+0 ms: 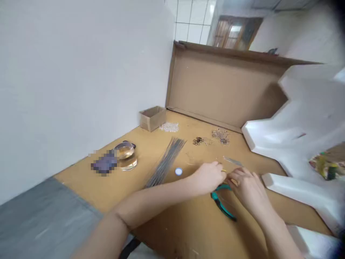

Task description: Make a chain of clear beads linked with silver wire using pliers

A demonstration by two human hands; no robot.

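My left hand (208, 177) and my right hand (247, 187) meet over the table, fingertips close together. Both are closed in a pinch. Whatever they hold is too small or too hidden to make out. A small yellow bit (223, 170) shows by the left fingertips. Pliers with teal and black handles (224, 208) lie just below the hands, their upper end partly covered. A slim, pointed silver tool (233, 161) rests beyond the right fingers. Left of my left hand is a small white round piece with a blue rim (178, 171).
A bundle of thin grey wires (165, 162) lies on the table (188, 219). Farther back are clear beads (169, 127), black loops (198, 141) and small metal pieces (221, 136). A cardboard box (153, 118), glass bowl (128, 156) and white foam (269, 133) stand around.
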